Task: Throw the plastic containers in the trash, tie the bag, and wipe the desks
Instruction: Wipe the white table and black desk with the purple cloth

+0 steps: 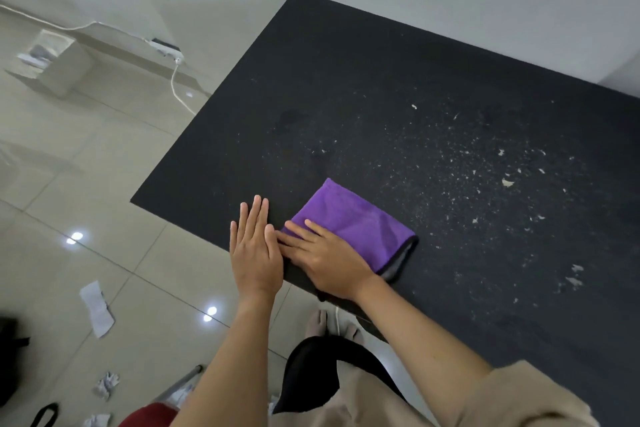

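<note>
purple cloth (349, 222) lies flat under right hand (329, 262).

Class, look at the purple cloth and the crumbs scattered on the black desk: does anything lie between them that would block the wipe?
Nothing visible does. The purple cloth, pressed flat under the right hand, has only bare black desk between it and the crumbs. The left hand is on the other side, at the desk's edge.

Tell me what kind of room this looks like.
Probably a plain office or workroom. A black desk dusted with crumbs stands against a bare wall on a glossy tiled floor, with a power strip by the baseboard. The right hand presses a purple cloth on it.
</note>
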